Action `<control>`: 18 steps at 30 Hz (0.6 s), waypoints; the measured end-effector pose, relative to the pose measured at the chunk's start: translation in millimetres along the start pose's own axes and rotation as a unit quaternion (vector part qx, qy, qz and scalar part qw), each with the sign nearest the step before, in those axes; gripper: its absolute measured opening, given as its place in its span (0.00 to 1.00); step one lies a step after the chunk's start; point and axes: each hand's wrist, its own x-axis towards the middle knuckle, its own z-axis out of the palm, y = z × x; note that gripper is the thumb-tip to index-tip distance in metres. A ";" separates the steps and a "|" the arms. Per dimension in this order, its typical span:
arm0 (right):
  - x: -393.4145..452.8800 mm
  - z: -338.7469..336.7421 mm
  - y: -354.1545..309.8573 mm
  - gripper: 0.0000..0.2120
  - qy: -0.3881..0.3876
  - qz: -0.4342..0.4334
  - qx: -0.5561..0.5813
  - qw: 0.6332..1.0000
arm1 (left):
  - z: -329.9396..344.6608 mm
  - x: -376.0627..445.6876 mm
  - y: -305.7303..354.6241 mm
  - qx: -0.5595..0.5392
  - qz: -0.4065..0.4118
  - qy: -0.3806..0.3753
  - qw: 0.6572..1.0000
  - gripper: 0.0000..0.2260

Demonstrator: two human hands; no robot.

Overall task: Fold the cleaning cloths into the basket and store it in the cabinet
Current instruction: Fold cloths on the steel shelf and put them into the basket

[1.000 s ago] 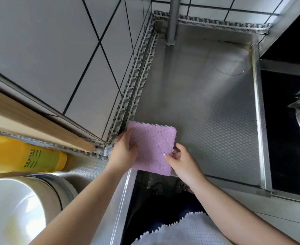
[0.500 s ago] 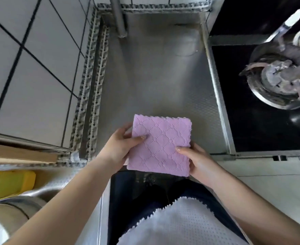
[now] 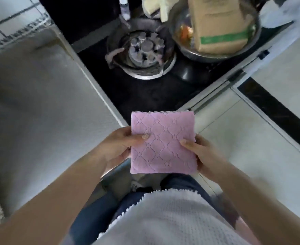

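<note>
While both hands pinch its sides, pink cloth [image 3: 162, 142] lies flat, square.

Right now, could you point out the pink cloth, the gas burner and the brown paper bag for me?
pink cloth [image 3: 162, 144], head view, middle of its quilted face.
gas burner [image 3: 144, 47], head view, centre of the burner cap.
brown paper bag [image 3: 218, 23], head view, its plain brown front above the green band.

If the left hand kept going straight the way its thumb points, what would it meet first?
The left hand points rightward across the pink cloth it already pinches, so it would probably meet the right hand at the opposite edge; depth between them is unclear.
</note>
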 end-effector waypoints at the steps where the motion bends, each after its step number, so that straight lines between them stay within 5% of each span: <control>1: -6.5 -26.0 -8.8 0.24 0.017 -0.005 0.027 0.999 | 25.8 19.5 10.4 0.030 -0.010 -0.014 0.999 0.22; 18: -93.2 -260.4 -25.0 0.22 0.206 -0.129 0.315 0.917 | 322.8 190.9 43.4 0.263 -0.114 -0.184 0.940 0.14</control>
